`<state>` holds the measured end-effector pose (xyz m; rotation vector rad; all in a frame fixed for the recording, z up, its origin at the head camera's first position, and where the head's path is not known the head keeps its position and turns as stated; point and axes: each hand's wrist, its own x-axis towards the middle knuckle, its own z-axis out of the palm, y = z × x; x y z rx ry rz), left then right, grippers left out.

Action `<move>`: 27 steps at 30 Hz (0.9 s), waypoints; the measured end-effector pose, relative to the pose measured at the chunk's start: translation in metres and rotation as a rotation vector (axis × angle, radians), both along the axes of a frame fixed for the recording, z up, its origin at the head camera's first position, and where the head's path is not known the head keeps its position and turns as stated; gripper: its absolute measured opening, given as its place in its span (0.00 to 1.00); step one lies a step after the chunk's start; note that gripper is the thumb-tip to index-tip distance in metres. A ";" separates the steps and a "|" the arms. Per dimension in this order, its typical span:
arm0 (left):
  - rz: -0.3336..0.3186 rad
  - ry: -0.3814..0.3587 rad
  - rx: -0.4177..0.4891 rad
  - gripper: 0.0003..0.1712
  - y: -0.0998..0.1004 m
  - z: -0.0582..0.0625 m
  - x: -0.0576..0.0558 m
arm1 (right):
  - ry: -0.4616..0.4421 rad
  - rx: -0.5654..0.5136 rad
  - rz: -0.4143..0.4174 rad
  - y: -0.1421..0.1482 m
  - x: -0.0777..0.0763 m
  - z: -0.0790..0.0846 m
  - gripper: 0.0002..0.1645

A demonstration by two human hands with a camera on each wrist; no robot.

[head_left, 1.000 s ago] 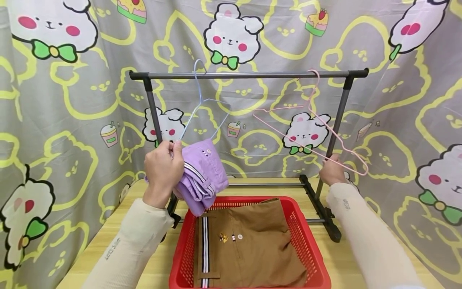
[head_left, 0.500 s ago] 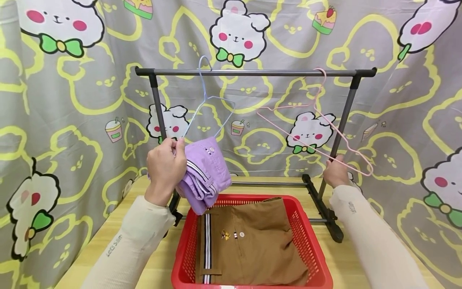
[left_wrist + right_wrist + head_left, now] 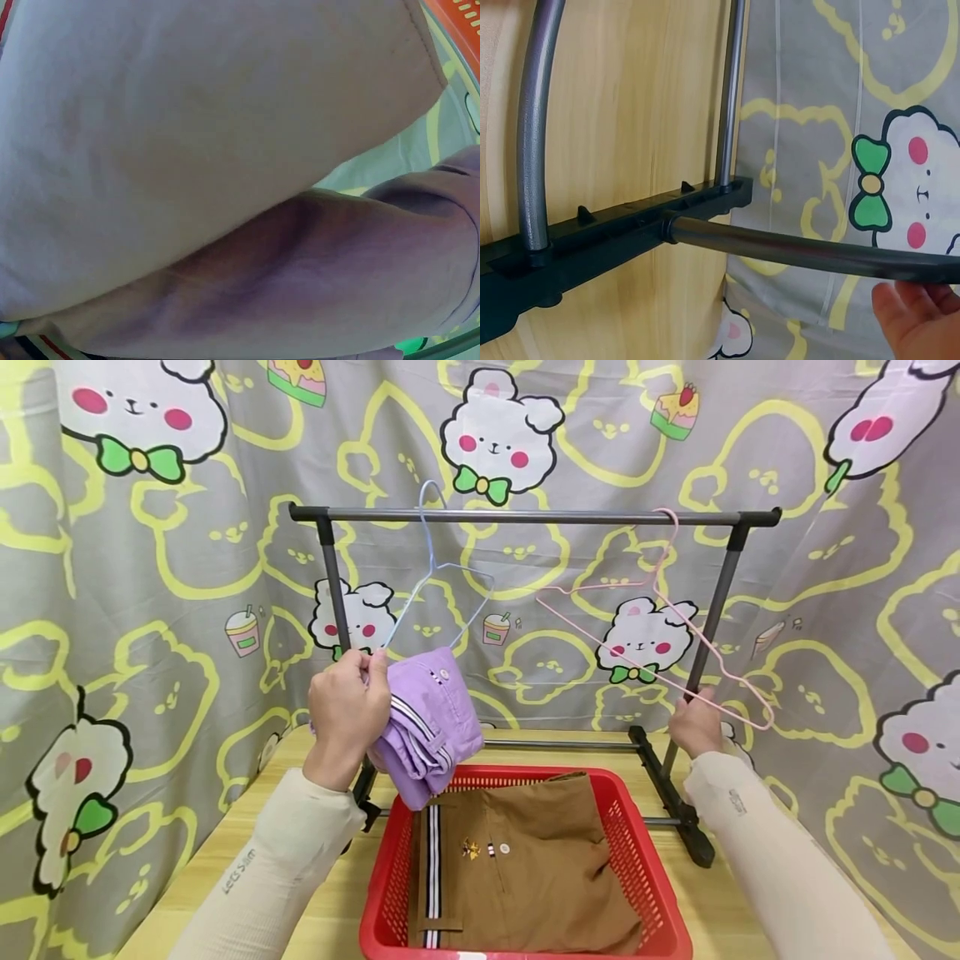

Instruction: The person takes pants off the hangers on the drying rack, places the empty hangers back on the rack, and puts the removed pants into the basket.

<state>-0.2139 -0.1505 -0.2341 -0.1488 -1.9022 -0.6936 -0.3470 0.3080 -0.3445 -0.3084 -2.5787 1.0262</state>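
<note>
My left hand (image 3: 349,703) grips folded purple trousers (image 3: 442,702) at the lower left corner of a blue hanger (image 3: 408,597). The hanger's hook loops over the top bar of a clothes rack (image 3: 540,516), and its lower bar is hidden by the cloth. Purple fabric (image 3: 285,277) fills most of the left wrist view. At the right side, my right hand (image 3: 697,723) holds the rack's upright post (image 3: 716,602); in the right wrist view its fingertips lie against that post (image 3: 802,251). A pink hanger (image 3: 600,635) hangs from the bar, its lower right end in front of this hand.
Below the rack's bar, a red plastic basket (image 3: 660,910) stands on the wooden table (image 3: 202,893) with brown trousers (image 3: 547,868) lying in it. The rack's black right foot (image 3: 693,839) sits beside the basket. A patterned curtain (image 3: 555,685) surrounds the table.
The head view has shifted slightly, so the rack, basket and hands appear a little further right. Both hands keep the same holds.
</note>
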 end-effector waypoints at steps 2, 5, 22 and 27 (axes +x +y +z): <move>0.002 -0.002 0.000 0.19 0.000 0.000 0.001 | 0.006 0.000 -0.002 -0.002 0.001 0.000 0.30; 0.001 -0.008 -0.001 0.19 0.000 -0.001 0.002 | 0.015 -0.017 -0.016 -0.004 0.003 0.001 0.32; -0.027 0.005 -0.010 0.18 0.002 -0.004 0.004 | 0.173 0.009 -0.019 -0.024 0.013 -0.001 0.26; -0.043 0.008 -0.008 0.17 0.004 -0.006 0.002 | 0.202 0.044 0.070 -0.035 0.017 0.003 0.25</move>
